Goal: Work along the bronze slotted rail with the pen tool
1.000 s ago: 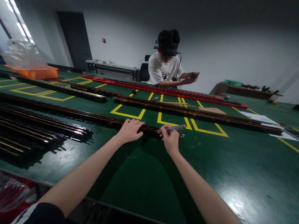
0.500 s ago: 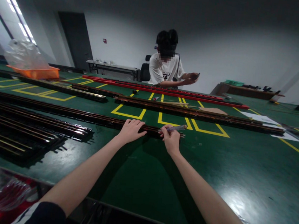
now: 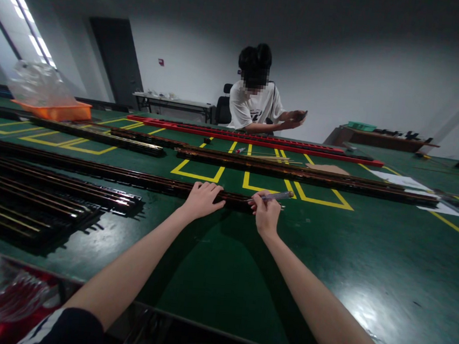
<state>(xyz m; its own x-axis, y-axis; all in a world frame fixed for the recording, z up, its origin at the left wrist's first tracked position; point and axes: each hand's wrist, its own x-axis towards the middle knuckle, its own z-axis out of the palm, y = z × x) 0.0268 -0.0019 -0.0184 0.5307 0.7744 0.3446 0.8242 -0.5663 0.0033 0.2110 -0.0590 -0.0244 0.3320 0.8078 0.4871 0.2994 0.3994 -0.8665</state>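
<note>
A long black rail with copper-coloured strips lies across the green table. My left hand is laid over it near its right end, fingers past the far edge and thumb at the near one. Close to that end, my right hand pinches a slim grey pen-like tool. The tool slants, its thin tip pointing left and down at the rail. Whether the tip touches the rail I cannot tell.
Several similar rails lie at the left, and another bundle lies beyond my hands. Farther back are a long red rail and an orange basket with a plastic bag. A co-worker sits opposite, holding a small dark object.
My right hand and the tool have shifted slightly to the right along the rail. My left hand stays in place.
</note>
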